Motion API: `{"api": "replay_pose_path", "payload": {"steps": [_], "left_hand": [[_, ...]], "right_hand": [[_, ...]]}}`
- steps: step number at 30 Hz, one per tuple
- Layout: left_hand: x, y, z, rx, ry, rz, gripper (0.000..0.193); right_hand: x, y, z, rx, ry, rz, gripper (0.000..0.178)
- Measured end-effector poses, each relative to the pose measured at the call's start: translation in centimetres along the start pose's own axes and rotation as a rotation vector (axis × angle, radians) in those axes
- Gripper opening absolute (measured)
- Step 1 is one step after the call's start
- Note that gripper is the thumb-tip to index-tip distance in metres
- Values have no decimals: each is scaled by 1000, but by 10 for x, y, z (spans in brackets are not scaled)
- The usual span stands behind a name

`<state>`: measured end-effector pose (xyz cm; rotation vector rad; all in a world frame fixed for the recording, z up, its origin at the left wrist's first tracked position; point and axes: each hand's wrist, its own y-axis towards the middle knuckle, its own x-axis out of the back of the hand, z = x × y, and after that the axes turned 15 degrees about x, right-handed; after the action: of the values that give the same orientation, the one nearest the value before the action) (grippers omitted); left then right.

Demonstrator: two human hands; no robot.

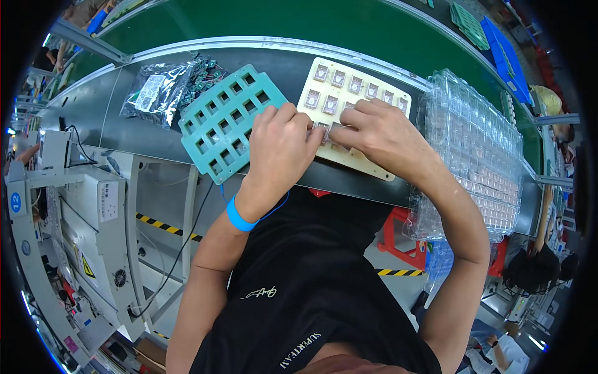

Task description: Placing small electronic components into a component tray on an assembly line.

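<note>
A cream tray (303, 105) with rows of small square pinkish-brown parts (338, 78) lies on the bench in front of me. Over its near left side my left hand (278, 140) and my right hand (378, 132) meet, both closed with fingertips pinched together. Between them shows a small piece with a clear, shiny edge (324, 129), mostly covered by the fingers. A blue band (240, 215) circles my left wrist. Just left of the cream tray, a green tray (227, 138) with rows of square openings lies at a slant, partly behind my left hand.
A silvery bag (154, 93) and loose circuit boards (202, 78) lie at the back left. Clear plastic trays (470, 143), stacked and partly filled, stand right. Beyond the metal rail runs a green belt (261, 25). A white machine (93, 212) stands left, a blue bin (503, 59) far right.
</note>
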<state>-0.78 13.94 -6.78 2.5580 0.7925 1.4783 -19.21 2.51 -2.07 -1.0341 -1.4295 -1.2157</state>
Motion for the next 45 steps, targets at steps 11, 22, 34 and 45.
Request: {"api": "replay_pose_path", "payload": {"steps": [11,22,34,45], "left_hand": [[9,1,29,-53,-246,144,15],[7,15,25,-261,-250,186,29],[-3,21,33,-369,-260,259,34],[-1,17,35,-428,-179,229,36]], "right_hand": [[-7,-2,34,-396,303,-95,27],[-2,6,43,-494,285,-58,24],[-7,11,46,-467,212,-57,29],[-2,6,51,-434,122,-76,33]]}}
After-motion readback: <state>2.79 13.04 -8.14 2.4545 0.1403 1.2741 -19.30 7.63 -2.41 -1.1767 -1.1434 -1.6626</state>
